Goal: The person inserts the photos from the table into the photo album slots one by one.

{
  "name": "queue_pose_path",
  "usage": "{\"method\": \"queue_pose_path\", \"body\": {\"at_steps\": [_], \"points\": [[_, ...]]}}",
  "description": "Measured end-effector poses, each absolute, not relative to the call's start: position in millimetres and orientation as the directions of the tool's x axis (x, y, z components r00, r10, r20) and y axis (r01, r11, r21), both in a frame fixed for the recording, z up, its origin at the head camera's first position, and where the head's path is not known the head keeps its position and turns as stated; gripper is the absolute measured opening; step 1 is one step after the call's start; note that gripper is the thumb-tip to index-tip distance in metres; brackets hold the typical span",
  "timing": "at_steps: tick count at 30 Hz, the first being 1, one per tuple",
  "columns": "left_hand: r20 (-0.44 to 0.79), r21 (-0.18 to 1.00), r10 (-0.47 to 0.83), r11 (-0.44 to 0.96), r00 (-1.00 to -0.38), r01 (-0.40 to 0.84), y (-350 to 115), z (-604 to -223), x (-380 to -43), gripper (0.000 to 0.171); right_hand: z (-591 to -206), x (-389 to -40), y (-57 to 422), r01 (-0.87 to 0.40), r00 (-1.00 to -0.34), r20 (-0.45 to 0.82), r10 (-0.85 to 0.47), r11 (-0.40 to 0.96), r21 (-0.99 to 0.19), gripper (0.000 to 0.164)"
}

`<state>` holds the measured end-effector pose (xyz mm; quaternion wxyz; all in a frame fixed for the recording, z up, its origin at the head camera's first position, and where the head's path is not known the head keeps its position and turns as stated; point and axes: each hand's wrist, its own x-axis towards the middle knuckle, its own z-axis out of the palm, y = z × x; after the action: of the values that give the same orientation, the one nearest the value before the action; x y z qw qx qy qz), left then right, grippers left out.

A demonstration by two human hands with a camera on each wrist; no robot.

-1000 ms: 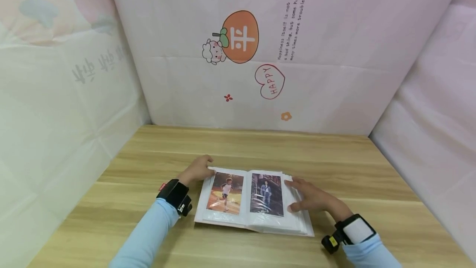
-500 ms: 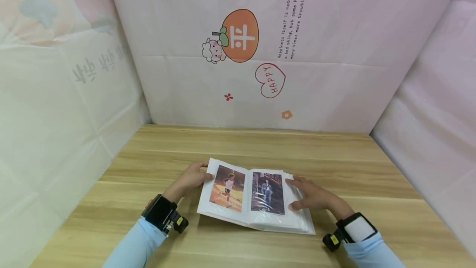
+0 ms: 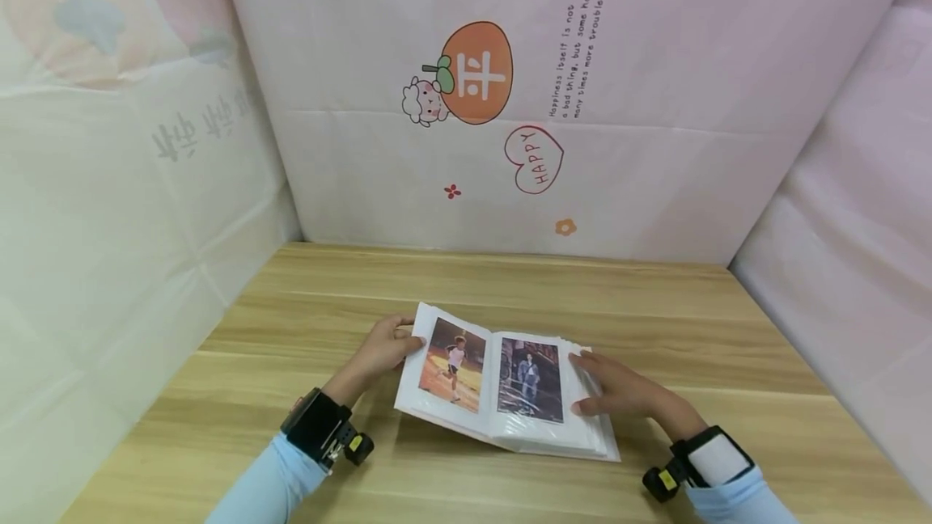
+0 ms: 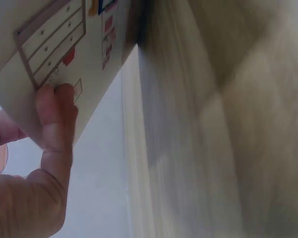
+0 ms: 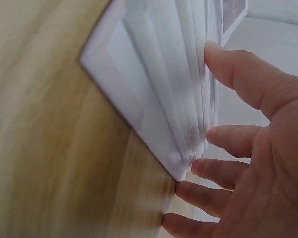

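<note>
A photo album (image 3: 473,424) lies spread in the head view, its left side tilted up off the table. Its left page has a photo (image 3: 453,366) of a running figure; on the right is a darker photo (image 3: 530,380) of a standing person. My left hand (image 3: 382,348) pinches the raised outer edge, thumb on the page and fingers (image 4: 57,119) behind the printed cover (image 4: 92,59). At the opposite edge, my right hand (image 3: 615,388) rests with spread fingers. In the right wrist view, its thumb and fingertips touch the fanned stack of pages (image 5: 174,79).
The wooden table (image 3: 510,293) runs back to a white printed sheet (image 3: 626,184). Similar sheets hang at the left (image 3: 131,225) and right (image 3: 852,209). Each wrist wears a strapped camera, the left one (image 3: 357,447) close over the table.
My left hand has shifted its grip and lifted the album's left side from nearly flat to tilted. The right hand stays at the right page edge.
</note>
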<state>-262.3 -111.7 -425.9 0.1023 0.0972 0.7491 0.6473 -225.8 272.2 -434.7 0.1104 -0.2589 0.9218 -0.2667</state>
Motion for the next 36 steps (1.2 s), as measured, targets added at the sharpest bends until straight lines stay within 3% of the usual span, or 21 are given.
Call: {"method": "queue_pose_path", "body": {"at_steps": [5, 14, 24, 31, 36], "points": [[0.007, 0.999, 0.272, 0.045, -0.962, 0.02, -107, -422, -253, 0.044, -432, -218, 278, -0.408, -0.841, -0.079, -0.535, 0.723, -0.558, 0.087], [0.103, 0.994, 0.457, -0.072, -0.884, 0.079, -104, -413, -238, 0.058, -430, -204, 286, -0.273, -0.858, -0.231, -0.459, 0.788, -0.552, 0.095], [0.132, 0.987, 0.473, -0.142, -0.871, 0.073, -101, -416, -233, 0.058, -432, -205, 287, -0.284, -0.851, -0.228, -0.473, 0.78, -0.558, 0.096], [0.307, 0.951, 0.601, -0.226, -0.738, 0.211, -90, -417, -218, 0.097, -433, -205, 287, -0.272, -0.856, -0.233, -0.461, 0.786, -0.556, 0.096], [0.326, 0.94, 0.612, -0.127, -0.72, 0.318, -82, -420, -211, 0.113, -431, -204, 286, -0.262, -0.858, -0.238, -0.455, 0.786, -0.559, 0.096]]}}
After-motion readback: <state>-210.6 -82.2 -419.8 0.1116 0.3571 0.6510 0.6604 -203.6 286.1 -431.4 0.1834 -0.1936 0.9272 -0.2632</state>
